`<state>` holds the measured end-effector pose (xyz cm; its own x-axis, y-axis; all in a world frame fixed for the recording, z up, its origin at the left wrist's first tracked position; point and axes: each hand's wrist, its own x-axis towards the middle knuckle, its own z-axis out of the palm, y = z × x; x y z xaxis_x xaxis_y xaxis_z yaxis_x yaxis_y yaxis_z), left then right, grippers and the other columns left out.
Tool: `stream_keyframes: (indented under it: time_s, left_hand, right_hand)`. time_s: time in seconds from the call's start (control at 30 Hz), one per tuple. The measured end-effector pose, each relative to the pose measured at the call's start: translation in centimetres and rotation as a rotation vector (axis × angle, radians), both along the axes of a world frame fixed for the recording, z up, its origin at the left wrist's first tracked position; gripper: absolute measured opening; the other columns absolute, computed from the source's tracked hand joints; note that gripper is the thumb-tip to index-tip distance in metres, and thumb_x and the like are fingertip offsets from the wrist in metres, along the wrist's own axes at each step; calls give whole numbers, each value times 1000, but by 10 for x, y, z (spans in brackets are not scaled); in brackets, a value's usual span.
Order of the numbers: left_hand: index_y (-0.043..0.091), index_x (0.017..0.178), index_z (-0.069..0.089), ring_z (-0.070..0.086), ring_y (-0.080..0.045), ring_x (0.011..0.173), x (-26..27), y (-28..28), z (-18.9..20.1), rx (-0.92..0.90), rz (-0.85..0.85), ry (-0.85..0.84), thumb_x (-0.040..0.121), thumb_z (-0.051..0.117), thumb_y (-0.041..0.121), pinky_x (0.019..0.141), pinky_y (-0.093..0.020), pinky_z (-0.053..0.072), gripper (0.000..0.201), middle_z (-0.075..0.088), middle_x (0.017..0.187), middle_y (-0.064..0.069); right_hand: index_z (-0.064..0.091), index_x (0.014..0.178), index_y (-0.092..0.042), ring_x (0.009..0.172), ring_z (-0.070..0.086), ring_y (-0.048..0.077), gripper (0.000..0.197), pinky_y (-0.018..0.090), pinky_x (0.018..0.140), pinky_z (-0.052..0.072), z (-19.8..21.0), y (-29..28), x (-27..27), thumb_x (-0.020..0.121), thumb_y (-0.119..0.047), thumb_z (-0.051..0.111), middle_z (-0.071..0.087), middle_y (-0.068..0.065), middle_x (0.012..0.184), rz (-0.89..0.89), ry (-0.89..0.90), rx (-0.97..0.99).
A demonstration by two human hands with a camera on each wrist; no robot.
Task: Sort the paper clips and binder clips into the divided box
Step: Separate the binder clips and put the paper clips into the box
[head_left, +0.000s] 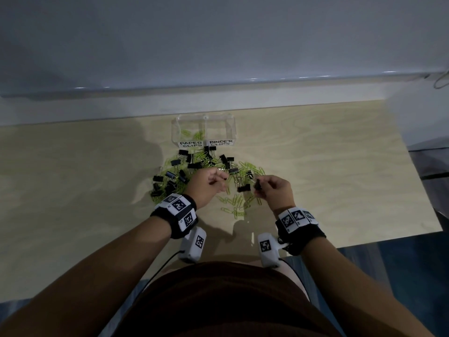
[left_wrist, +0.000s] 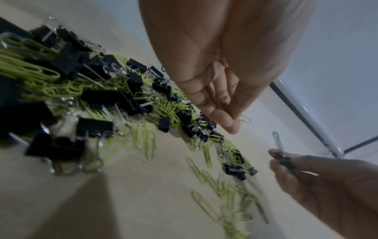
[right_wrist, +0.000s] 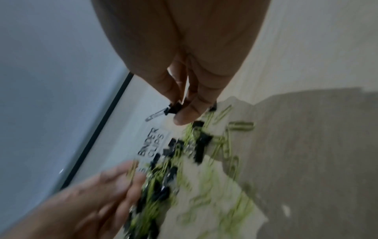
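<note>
Head and wrist views of a person standing at a pale wooden bench [head_left: 340, 166]. A clear divided box [head_left: 203, 129] stands at the far edge of the bench, its near wall labelled "PAPER CLIPS" [head_left: 190, 144] on the left and "BINDER CLIPS" [head_left: 220, 142] on the right; a few green paper clips lie in the left compartment, and the contents of the right one cannot be made out. Just in front of the box, a mixed heap of black binder clips [head_left: 175, 163] and green paper clips [head_left: 234, 205] spreads across the bench toward the person. The right hand [head_left: 277, 189] is raised above the near right part of the heap and pinches one small black binder clip [right_wrist: 174, 108] between thumb and fingertips, its wire handle pointing outward. The left hand [head_left: 206, 183] hovers above the middle of the heap with fingers drawn together; in the right wrist view a green paper clip [right_wrist: 132, 169] appears at its fingertips, though blur leaves the grip uncertain. Marker-covered bands [head_left: 178, 210] circle both wrists.
</note>
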<state>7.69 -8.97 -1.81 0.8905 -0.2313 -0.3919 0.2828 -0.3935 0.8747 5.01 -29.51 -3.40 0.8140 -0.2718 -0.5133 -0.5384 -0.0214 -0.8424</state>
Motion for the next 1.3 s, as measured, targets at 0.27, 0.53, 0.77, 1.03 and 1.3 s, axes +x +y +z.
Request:
stream_keyframes:
  time_s: [0.27, 0.53, 0.77, 1.03, 1.3]
  left_hand:
    - [11, 94, 67, 52, -18, 97, 1, 9, -17, 592, -387, -293, 89, 50, 14, 82, -33, 49, 18, 59, 101, -1]
    - [12, 119, 55, 54, -15, 94, 1, -56, -11, 557, -549, -329, 89, 60, 27, 77, -23, 44, 34, 45, 120, -2]
    - [14, 102, 60, 58, -19, 94, 2, -44, -14, 469, -436, -242, 86, 64, 27, 81, -29, 49, 20, 51, 107, 0]
    - [17, 105, 59, 58, -9, 76, 0, 34, -3, 406, -73, -270, 93, 51, 16, 64, -14, 45, 14, 60, 96, 5]
    - [14, 110, 62, 45, -22, 113, 18, 42, -10, 713, -199, -487, 91, 52, 18, 100, -40, 40, 22, 56, 116, -2]
  right_hand:
    - [67, 96, -3, 90, 60, 37, 20, 35, 75, 48, -10, -66, 3, 88, -8, 49, 66, 22, 98, 204, 50, -775]
    - [71, 91, -9, 74, 59, 25, 15, 32, 65, 53, -3, -19, 5, 78, -5, 64, 57, 9, 93, 602, -254, -804]
    - [69, 65, -3, 61, 59, 30, 12, 35, 51, 55, -5, 5, 12, 60, 3, 77, 61, 13, 65, 817, -387, -841]
    - [64, 85, -10, 77, 51, 20, 12, 29, 64, 48, -20, 4, 4, 78, -20, 64, 56, 5, 90, 774, -324, -847]
    - [63, 84, -10, 76, 55, 24, 17, 31, 63, 52, -15, 21, -2, 69, -5, 69, 57, 8, 89, 758, -350, -848]
